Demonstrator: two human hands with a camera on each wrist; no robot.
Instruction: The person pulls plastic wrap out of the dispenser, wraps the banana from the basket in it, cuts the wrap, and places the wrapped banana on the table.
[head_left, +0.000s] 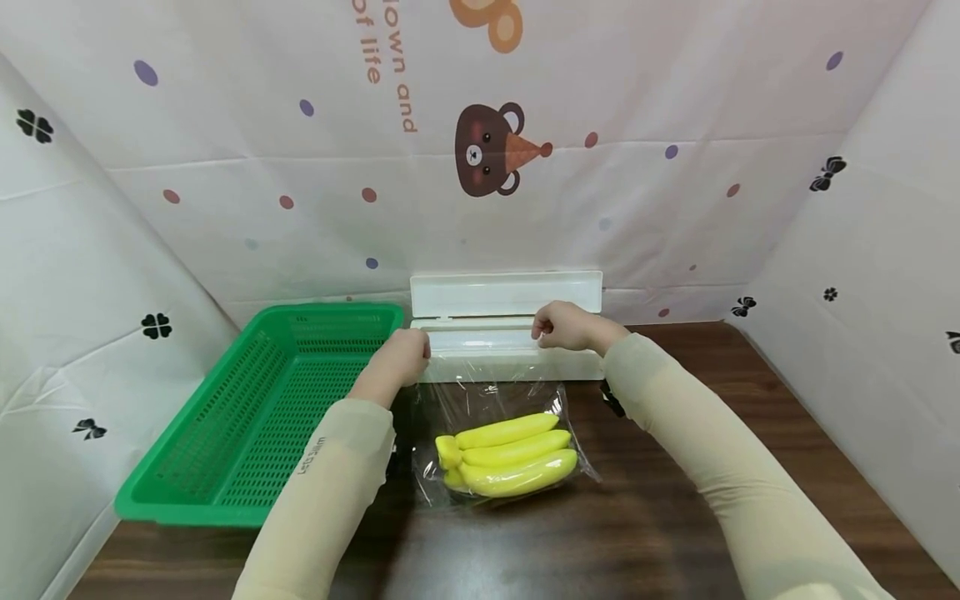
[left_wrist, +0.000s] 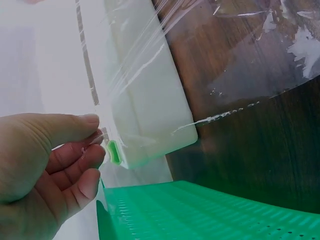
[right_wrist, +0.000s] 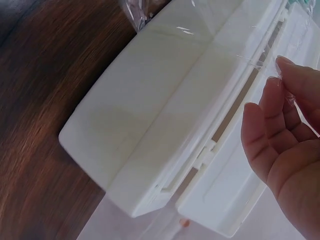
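Note:
A clear sheet of plastic wrap (head_left: 468, 400) stretches from the white wrap dispenser (head_left: 517, 368) toward me, around a bunch of yellow bananas (head_left: 517, 454). Whether it passes over or under every banana, I cannot tell. At the dispenser's left end my left hand (head_left: 397, 360) pinches the wrap's edge between thumb and fingers; the left wrist view shows this hand (left_wrist: 55, 170) beside a small green part (left_wrist: 114, 152). My right hand (head_left: 568, 325) is above the dispenser's right side, and in the right wrist view its thumb and index finger pinch gathered wrap (right_wrist: 279, 70).
The dispenser's lid (head_left: 506, 294) stands raised against the patterned backdrop (head_left: 645, 225). To the left sits a green plastic basket (head_left: 198, 512) with perforated walls, close to my left forearm. Everything rests on a dark wooden table (head_left: 637, 533).

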